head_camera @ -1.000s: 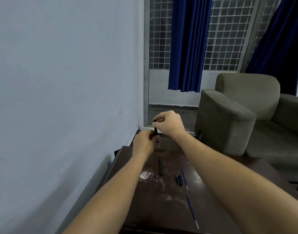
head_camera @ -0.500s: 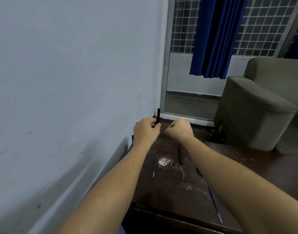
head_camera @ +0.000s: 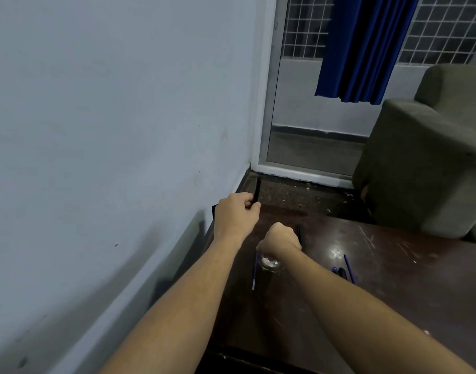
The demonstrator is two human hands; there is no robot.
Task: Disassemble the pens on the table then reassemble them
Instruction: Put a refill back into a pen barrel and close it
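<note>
My left hand (head_camera: 237, 214) grips a black pen barrel (head_camera: 257, 188) that sticks up from my fist, above the far left corner of the dark wooden table (head_camera: 393, 279). My right hand (head_camera: 278, 238) is lower, fingers curled and turned away, right beside a second black pen (head_camera: 301, 234) that lies on the table. Whether it holds that pen is hidden. A thin blue refill (head_camera: 255, 271) lies just in front of my right wrist. More dark pen parts (head_camera: 339, 272) and another blue refill (head_camera: 349, 267) lie to the right.
A grey wall (head_camera: 110, 130) runs close along the table's left side. A grey-green armchair (head_camera: 426, 163) stands behind the table on the right, under a blue curtain (head_camera: 366, 49). The table top is scratched, with a bright glare spot (head_camera: 336, 252).
The two hands have come apart. A blue refill now lies on the table at the left. My right hand has dropped to the table beside the lying black pen; the view has swung left.
</note>
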